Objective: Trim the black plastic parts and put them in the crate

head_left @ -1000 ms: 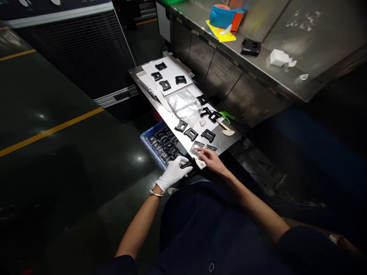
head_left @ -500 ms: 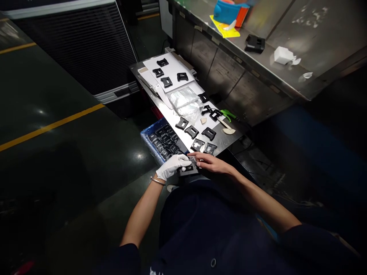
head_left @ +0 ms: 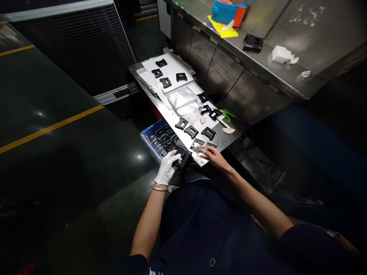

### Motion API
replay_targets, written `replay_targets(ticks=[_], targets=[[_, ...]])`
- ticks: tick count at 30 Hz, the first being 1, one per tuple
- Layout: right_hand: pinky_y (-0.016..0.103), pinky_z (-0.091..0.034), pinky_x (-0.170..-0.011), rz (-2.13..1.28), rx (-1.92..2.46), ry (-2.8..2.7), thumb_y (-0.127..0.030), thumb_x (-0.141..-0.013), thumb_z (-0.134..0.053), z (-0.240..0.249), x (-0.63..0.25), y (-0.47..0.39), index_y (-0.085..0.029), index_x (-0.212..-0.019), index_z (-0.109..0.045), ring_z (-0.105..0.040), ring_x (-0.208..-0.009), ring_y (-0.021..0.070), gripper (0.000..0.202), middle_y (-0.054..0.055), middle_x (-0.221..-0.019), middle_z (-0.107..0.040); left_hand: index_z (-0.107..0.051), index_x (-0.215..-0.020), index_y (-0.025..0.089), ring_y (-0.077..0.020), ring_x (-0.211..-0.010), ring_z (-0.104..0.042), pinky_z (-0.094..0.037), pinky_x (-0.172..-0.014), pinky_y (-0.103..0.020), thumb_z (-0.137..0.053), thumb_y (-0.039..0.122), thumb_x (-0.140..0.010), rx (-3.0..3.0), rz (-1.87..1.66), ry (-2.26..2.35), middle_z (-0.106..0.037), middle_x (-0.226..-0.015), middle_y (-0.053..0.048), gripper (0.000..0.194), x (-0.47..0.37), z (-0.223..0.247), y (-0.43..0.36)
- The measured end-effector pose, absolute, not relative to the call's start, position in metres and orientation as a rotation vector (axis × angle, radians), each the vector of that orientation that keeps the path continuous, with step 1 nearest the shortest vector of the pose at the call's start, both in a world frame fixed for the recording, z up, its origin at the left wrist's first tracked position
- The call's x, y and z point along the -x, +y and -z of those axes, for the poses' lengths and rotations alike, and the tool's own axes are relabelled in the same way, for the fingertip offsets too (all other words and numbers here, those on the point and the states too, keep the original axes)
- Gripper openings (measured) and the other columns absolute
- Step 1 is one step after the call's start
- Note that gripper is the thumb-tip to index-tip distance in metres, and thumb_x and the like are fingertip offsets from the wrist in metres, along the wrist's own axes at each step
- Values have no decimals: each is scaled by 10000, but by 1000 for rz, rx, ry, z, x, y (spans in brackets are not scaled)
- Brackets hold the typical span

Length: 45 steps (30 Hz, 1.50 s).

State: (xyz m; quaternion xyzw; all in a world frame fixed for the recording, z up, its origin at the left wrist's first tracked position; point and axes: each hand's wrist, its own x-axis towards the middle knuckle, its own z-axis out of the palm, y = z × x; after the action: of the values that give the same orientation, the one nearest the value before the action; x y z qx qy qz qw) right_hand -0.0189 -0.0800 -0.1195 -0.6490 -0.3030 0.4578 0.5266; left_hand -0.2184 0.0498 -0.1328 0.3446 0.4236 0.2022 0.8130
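My left hand, in a white glove, grips a black plastic part over the near corner of a blue bin. Bare, my right hand pinches a small clear plastic bag above the table's near end. Two black parts lie just behind that bag, one of them a bagged black part. Further up the table several loose black parts rest, among them a black frame-shaped part and another black part.
The plastic-lined blue bin holds several wrapped black parts. On the metal table lie a stack of clear bags, green-handled pliers and a beige tool. A metal bench stands behind, with a blue-and-orange object.
My hands have moved apart. The left has drawn the black part left and tilted it up; the right has moved right and up with the clear bag.
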Motion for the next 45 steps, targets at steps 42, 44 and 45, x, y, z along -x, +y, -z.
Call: replay_targets(ticks=[42, 44, 45], targets=[[329, -491, -697, -446, 1795, -739, -383, -992, -480, 149, -62, -93, -241, -854, -484, -559, -757, 183, 198, 44, -870, -583, -547, -1118, 198, -261, -1108, -614, -447, -1048, -416, -713, 236, -821, -1385, -573, 960, -640, -1170, -124, 342, 24, 136, -4], [368, -509, -772, -463, 1733, -886, -350, -983, -491, 153, -62, -84, -243, -871, -500, -593, -836, 210, 156, 67, -916, -604, -557, -1108, 188, -279, -1093, -626, -452, -1028, -429, -697, 239, -830, -1437, -576, 1026, -648, -1158, -143, 316, 28, 134, 4], [391, -509, -812, -464, 1688, -988, -323, -976, -501, 154, -60, -80, -242, -881, -510, -600, -883, 226, 125, 79, -941, -608, -563, -1094, 186, -287, -1077, -632, -455, -1015, -435, -697, 242, -829, -1445, -583, 1066, -656, -1132, -148, 302, 30, 134, 8]])
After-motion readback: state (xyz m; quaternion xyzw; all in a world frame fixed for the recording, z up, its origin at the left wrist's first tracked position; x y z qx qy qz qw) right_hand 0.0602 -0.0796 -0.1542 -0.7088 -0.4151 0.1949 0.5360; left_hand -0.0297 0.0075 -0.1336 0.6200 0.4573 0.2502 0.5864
